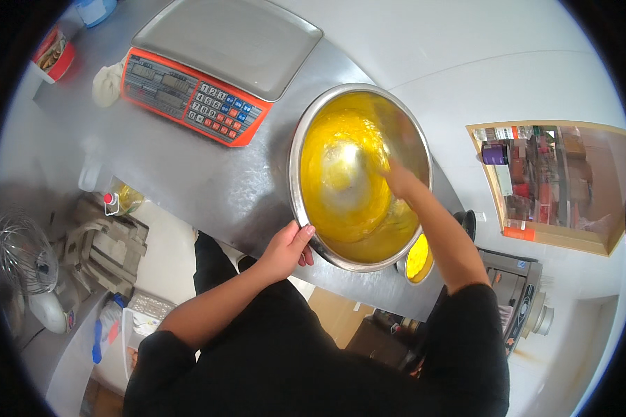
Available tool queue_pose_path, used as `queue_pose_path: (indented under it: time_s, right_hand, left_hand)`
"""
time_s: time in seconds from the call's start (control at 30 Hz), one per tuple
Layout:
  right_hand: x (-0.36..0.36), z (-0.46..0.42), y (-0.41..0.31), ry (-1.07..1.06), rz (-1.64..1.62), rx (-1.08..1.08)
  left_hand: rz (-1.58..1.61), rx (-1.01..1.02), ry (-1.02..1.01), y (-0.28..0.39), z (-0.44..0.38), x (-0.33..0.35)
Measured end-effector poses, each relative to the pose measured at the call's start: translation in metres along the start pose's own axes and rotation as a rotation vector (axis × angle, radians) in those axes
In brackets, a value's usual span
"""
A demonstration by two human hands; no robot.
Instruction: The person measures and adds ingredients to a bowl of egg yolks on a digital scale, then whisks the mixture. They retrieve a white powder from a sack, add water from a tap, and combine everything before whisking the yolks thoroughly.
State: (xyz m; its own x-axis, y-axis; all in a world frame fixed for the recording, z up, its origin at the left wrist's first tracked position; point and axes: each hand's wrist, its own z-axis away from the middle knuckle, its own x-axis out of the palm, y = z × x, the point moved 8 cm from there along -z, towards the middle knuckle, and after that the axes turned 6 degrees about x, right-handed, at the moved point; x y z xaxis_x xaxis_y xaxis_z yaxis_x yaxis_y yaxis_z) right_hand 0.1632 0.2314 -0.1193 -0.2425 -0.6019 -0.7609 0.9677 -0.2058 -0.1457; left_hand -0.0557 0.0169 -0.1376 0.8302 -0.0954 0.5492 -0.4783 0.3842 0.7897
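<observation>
A large stainless steel mixing bowl (297, 193) stands on the metal worktable. Glossy yellow liquid (318, 140) covers part of its inside, and bare metal shows through at the bottom. My left hand (288, 249) grips the near-left rim, thumb on top and fingers curled beneath. Reaching in over the right side, my right hand (400, 180) is blurred by motion inside the bowl. Whether it holds a tool cannot be made out. Beside the bowl's near-right rim sits a smaller metal container (429, 271) with bright yellow contents.
An orange electronic scale (198, 99) with a flat metal pan (229, 41) stands on the worktable (188, 172) at the left. A pale cloth (107, 86) lies beside it. Lower left are a wire whisk (26, 255) and an oil bottle (122, 199). A framed window (553, 182) is at right.
</observation>
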Motion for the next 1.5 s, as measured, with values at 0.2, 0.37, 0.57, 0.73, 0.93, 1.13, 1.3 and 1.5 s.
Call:
queue_pose_path:
  time_s: [0.2,0.37,0.57,0.73,0.93,1.13,1.3,1.5]
  right_hand:
    - [0.072,0.025,-0.073,-0.016,0.655,-0.385]
    - [0.034,0.022,0.010,0.195,0.607,-0.705]
    - [0.063,-0.017,-0.062,0.037,0.873,-0.495]
    - [0.035,0.046,0.012,0.329,0.725,-0.892]
    - [0.043,-0.027,-0.032,0.024,0.791,-0.476]
    - [0.078,0.040,-0.008,0.010,0.569,-0.500]
    - [0.012,-0.030,-0.003,0.192,0.231,-0.304]
    - [0.050,0.045,-0.048,0.074,0.375,-0.232]
  left_hand:
    - [-0.017,-0.005,0.033,0.000,0.002,0.000]
    - [-0.020,0.014,0.004,0.002,-0.001,-0.003]
    - [-0.038,-0.016,0.002,0.005,0.001,0.005]
    - [-0.017,0.015,0.045,0.005,0.000,-0.003]
    - [-0.034,0.009,0.021,0.003,0.000,0.005]
    - [-0.019,0.015,0.085,-0.003,-0.001,-0.008]
    - [-0.034,0.013,0.036,0.005,0.001,-0.003]
    - [-0.081,0.019,0.073,0.004,-0.001,-0.006]
